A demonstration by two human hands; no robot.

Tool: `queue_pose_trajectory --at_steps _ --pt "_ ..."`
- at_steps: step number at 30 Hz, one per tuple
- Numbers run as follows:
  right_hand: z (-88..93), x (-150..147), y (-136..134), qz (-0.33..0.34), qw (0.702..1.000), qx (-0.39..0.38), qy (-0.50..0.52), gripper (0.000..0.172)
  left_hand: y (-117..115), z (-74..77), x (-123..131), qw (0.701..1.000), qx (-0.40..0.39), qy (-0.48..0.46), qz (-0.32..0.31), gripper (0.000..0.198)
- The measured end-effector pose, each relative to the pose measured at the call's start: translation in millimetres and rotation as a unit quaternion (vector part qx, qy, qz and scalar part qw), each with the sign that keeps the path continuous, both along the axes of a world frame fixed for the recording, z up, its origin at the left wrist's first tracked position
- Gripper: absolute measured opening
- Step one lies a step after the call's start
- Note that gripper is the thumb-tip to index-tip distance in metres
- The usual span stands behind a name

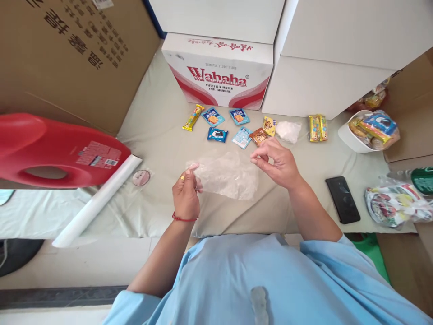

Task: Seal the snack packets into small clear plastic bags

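A clear plastic bag (226,176) stretches over the cloth, flattened and crinkled. My left hand (187,194) is closed on its left end, thumb pressed against the fingers. At the bag's right end, my right hand (279,163) is closed in a pinch; I cannot tell whether a bit of film is between its fingertips. Just beyond the right hand lie a brown cookie packet (259,136), a yellow packet (269,125) and a crumpled clear bag (288,131). Farther left are blue snack packets (213,117), a dark blue packet (217,134) and a yellow snack bar (193,117).
A Wahaha carton (219,72) stands at the back. On the left are a red jug (61,149) and a white roll (98,203). Two yellow bars (318,127), a full white tub (353,136), a phone (343,199) and a plastic-wrapped bundle (389,205) lie right.
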State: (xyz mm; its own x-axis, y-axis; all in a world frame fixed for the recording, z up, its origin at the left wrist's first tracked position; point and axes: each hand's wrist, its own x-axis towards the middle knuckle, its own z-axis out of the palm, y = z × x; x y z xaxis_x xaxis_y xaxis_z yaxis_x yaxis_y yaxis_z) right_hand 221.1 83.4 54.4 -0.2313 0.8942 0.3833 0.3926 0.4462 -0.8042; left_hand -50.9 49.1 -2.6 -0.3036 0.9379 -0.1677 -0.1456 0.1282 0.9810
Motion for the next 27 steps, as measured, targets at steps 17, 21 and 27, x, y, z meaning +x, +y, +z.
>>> queue_pose_trajectory --at_steps 17,21,27 --pt "-84.3 -25.6 58.2 0.227 0.915 -0.333 0.025 0.056 -30.7 21.0 -5.1 0.992 0.056 -0.027 -0.105 0.034" --pt "-78.9 -26.7 60.5 0.164 0.941 -0.281 0.097 0.047 -25.6 8.5 -13.8 0.998 0.0 -0.038 -0.048 0.046" --pt "-27.9 -5.2 38.9 0.047 0.998 -0.042 -0.007 0.032 -5.1 -7.7 -14.2 0.993 -0.065 -0.098 -0.033 0.056"
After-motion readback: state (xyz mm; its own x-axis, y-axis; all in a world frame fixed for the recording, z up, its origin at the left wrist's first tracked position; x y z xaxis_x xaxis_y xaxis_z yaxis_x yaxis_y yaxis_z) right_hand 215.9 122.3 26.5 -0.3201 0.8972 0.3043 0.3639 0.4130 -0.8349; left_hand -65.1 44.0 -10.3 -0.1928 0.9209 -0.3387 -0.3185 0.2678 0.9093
